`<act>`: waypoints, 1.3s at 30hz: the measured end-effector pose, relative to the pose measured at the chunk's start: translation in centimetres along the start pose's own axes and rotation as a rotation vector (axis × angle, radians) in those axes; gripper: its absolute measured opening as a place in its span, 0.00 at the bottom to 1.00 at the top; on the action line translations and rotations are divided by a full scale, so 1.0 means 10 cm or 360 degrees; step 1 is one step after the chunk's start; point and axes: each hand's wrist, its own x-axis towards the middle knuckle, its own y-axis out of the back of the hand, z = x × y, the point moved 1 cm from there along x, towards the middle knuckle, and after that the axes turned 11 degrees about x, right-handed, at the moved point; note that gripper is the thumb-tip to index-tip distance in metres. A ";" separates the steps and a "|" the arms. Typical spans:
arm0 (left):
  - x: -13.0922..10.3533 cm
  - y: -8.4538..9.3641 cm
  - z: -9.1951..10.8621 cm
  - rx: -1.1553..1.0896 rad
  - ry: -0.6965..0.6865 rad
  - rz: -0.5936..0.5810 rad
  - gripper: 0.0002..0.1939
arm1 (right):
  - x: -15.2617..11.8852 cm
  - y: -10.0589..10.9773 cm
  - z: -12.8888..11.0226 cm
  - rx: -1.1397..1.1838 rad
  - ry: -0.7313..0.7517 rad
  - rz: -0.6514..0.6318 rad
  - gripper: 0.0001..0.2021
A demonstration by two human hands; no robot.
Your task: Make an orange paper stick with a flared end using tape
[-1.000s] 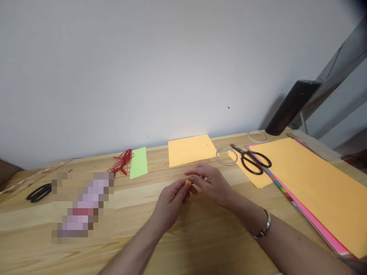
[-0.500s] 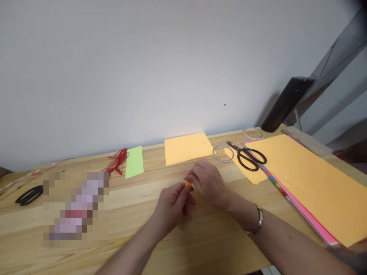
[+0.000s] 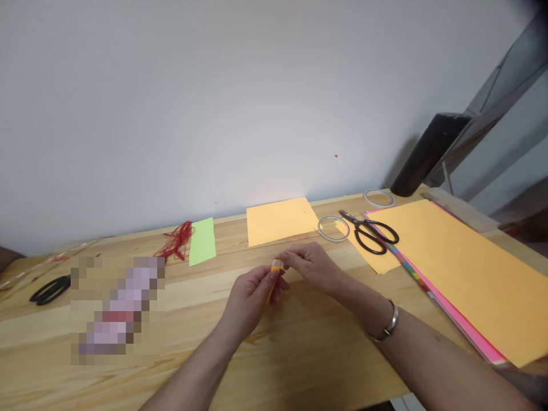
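- Left hand (image 3: pixel 249 292): fingers pinch small orange piece (image 3: pixel 275 267), in front of orange sheet (image 3: pixel 279 221).
- Right hand (image 3: pixel 311 267): fingertips at piece's upper end, can't tell grip.
- Green paper (image 3: pixel 202 242): left of orange sheet.

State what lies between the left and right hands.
In the head view, an orange strip with a pale band: the left hand pinches it, and the right hand is at its upper end.

Red threads (image 3: pixel 182 235) beside green paper (image 3: pixel 202 242); black cylinder (image 3: pixel 430 155) near wall (image 3: pixel 240 108), perhaps leaning.
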 end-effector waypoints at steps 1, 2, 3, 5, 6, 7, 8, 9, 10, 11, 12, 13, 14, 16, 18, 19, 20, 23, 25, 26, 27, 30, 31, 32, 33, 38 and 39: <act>0.00 -0.01 0.00 -0.0021 0.0010 -0.0011 0.17 | 0.00 -0.01 0.00 0.0052 -0.0023 -0.0061 0.17; 0.00 -0.02 0.00 -0.0045 0.0022 -0.0029 0.17 | -0.01 -0.02 0.00 0.0055 -0.0037 -0.0069 0.15; -0.01 -0.03 -0.01 -0.0073 0.0032 -0.0050 0.18 | -0.01 -0.03 0.00 0.0005 -0.0042 -0.0022 0.12; -0.01 -0.05 -0.02 -0.0130 0.0046 -0.0069 0.17 | -0.03 -0.05 0.00 -0.0181 -0.0033 0.0139 0.08; -0.02 -0.06 -0.02 -0.0150 0.0051 -0.0062 0.17 | -0.04 -0.07 0.00 -0.0277 -0.0019 0.0200 0.08; -0.02 -0.06 -0.02 -0.0162 0.0055 -0.0048 0.17 | -0.04 -0.08 0.00 -0.0357 0.0004 0.0242 0.07; -0.02 -0.06 -0.02 -0.0165 0.0060 -0.0035 0.16 | -0.04 -0.09 0.00 -0.0416 0.0032 0.0264 0.08; -0.02 -0.06 -0.01 -0.0161 0.0069 -0.0030 0.16 | -0.05 -0.09 0.01 -0.0458 0.0059 0.0279 0.08; -0.02 -0.05 -0.01 -0.0156 0.0083 -0.0034 0.16 | -0.05 -0.10 0.01 -0.0487 0.0084 0.0285 0.09; -0.01 -0.05 -0.01 -0.0152 0.0099 -0.0045 0.16 | -0.05 -0.09 0.01 -0.0502 0.0104 0.0278 0.09; -0.01 -0.04 -0.01 -0.0155 0.0111 -0.0063 0.16 | -0.05 -0.09 0.01 -0.0504 0.0118 0.0257 0.09; -0.01 -0.04 -0.01 -0.0164 0.0116 -0.0084 0.15 | -0.04 -0.08 0.01 -0.0487 0.0125 0.0224 0.10; 0.00 -0.03 -0.02 -0.0180 0.0115 -0.0097 0.15 | -0.04 -0.08 0.01 -0.0451 0.0131 0.0196 0.12; 0.00 -0.02 -0.05 -0.0246 0.0103 -0.0086 0.15 | -0.03 -0.05 0.01 -0.0359 0.0160 0.0205 0.17; 0.01 -0.01 -0.10 -0.0374 0.0119 -0.0044 0.14 | -0.02 -0.03 0.01 -0.0287 0.0205 0.0310 0.16; 0.01 -0.01 -0.12 -0.0448 0.0137 -0.0021 0.14 | -0.02 -0.02 0.01 -0.0267 0.0225 0.0379 0.14; 0.02 -0.01 -0.14 -0.0522 0.0157 -0.0003 0.15 | -0.02 -0.02 0.01 -0.0258 0.0236 0.0442 0.11; 0.03 0.00 -0.17 -0.0677 0.0194 0.0036 0.15 | -0.03 -0.04 0.01 -0.0243 0.0208 0.0526 0.06; 0.04 0.01 -0.15 -0.0720 0.0182 0.0038 0.14 | -0.04 -0.08 0.02 -0.0260 0.0191 0.0520 0.06; 0.05 0.01 -0.14 -0.0724 0.0169 0.0031 0.14 | -0.04 -0.09 0.02 -0.0286 0.0203 0.0518 0.05; 0.05 0.01 -0.14 -0.0718 0.0158 0.0022 0.13 | -0.05 -0.11 0.02 -0.0326 0.0229 0.0516 0.05; 0.06 0.01 -0.13 -0.0697 0.0130 0.0004 0.13 | -0.06 -0.13 0.03 -0.0478 0.0328 0.0511 0.05; 0.06 0.01 -0.14 -0.0694 0.0124 0.0008 0.13 | -0.06 -0.13 0.03 -0.0509 0.0349 0.0500 0.05; 0.06 0.01 -0.15 -0.0685 0.0113 0.0011 0.12 | -0.06 -0.13 0.03 -0.0527 0.0363 0.0486 0.05; 0.06 0.01 -0.15 -0.0670 0.0095 0.0021 0.12 | -0.06 -0.13 0.04 -0.0536 0.0372 0.0471 0.05; 0.05 0.01 -0.15 -0.0530 0.0018 0.0102 0.14 | -0.06 -0.12 0.06 -0.0635 0.0420 0.0434 0.06; 0.05 0.01 -0.14 -0.0510 0.0023 0.0119 0.15 | -0.06 -0.11 0.05 -0.0707 0.0428 0.0428 0.07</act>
